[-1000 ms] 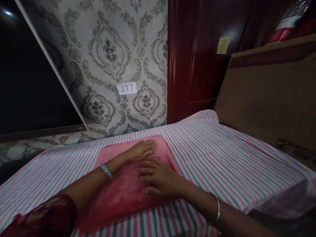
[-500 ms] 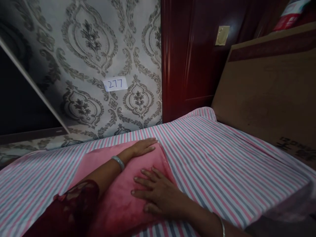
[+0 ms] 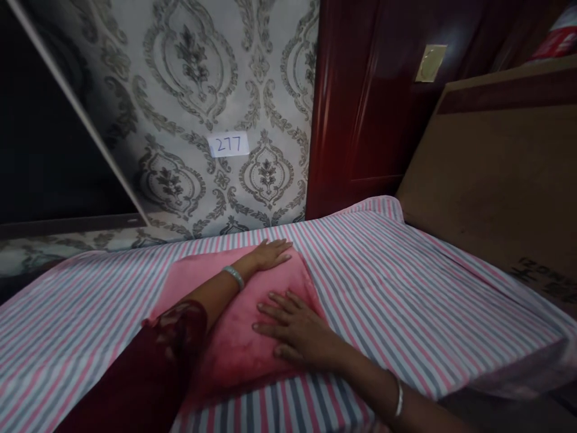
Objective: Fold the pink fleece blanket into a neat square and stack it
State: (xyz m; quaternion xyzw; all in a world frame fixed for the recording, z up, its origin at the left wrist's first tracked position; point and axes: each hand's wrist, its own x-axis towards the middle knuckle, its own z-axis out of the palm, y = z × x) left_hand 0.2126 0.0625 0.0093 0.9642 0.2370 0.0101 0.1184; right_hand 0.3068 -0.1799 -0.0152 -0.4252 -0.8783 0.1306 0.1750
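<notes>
A pink plush cloth (image 3: 234, 355), roughly square and lying flat like a cushion cover, is spread on a striped sheet (image 3: 383, 282). My left hand (image 3: 270, 255) rests palm down near its far right corner, fingers stretched out. A bracelet (image 3: 234, 277) circles that wrist. Closer to me, my right hand (image 3: 302, 334) lies on the cloth's right part with its fingers spread. It wears a thin silver bangle (image 3: 399, 397). Neither hand grips anything. My left forearm and dark red sleeve (image 3: 135, 373) hide part of the cloth's left side.
Patterned wallpaper with a paper label (image 3: 229, 144) reading 277 stands behind the sheet. A large cardboard box (image 3: 500, 174) is at the right, beside a dark red wooden panel (image 3: 356, 108). A dark screen (image 3: 54, 138) rises at the left.
The whole view has shifted, so the wall and box sit further right in the picture. Both hands stay flat on the pink cloth, with little visible movement over it.
</notes>
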